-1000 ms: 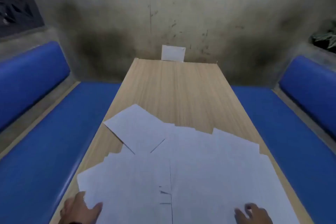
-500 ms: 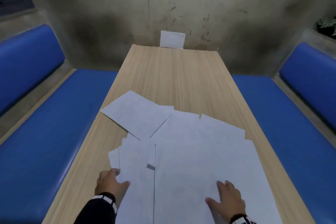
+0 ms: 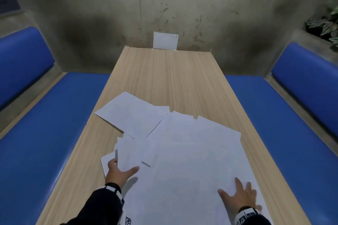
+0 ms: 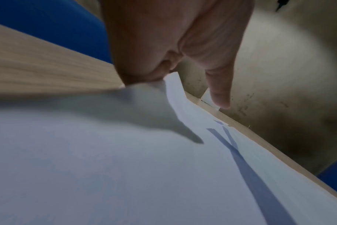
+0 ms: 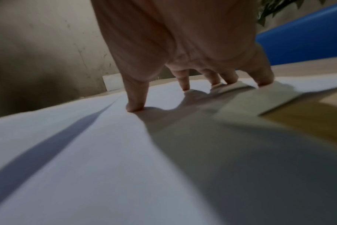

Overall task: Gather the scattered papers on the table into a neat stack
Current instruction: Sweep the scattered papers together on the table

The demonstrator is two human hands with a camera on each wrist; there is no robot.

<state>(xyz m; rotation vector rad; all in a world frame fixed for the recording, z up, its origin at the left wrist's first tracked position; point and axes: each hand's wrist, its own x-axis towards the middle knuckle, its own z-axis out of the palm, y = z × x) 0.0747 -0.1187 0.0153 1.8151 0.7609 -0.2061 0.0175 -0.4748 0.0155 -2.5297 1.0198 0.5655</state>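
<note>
Several white papers (image 3: pixel 182 151) lie overlapped on the near half of the wooden table (image 3: pixel 164 71). One sheet (image 3: pixel 131 113) sticks out at an angle at the far left. My left hand (image 3: pixel 122 168) is at the pile's left edge. Its fingers are tucked among the sheets there and the thumb points right over them. In the left wrist view the thumb (image 4: pixel 217 91) is straight and lifted off the paper (image 4: pixel 125 167). My right hand (image 3: pixel 239 192) lies spread flat on the pile's near right part. Its fingertips (image 5: pixel 135 106) press on the paper (image 5: pixel 106 152).
Blue padded benches run along both sides of the table (image 3: pixel 45 133) (image 3: pixel 274 124). A white card (image 3: pixel 165 40) leans on the stained concrete wall at the table's far end. A plant (image 3: pixel 327 23) stands at the back right. Bare wood shows beyond the papers.
Both hands have come forward onto the pile. The left hand has pushed the left-side sheets inward to the right, so the spread is narrower. The right hand has slid further up the papers.
</note>
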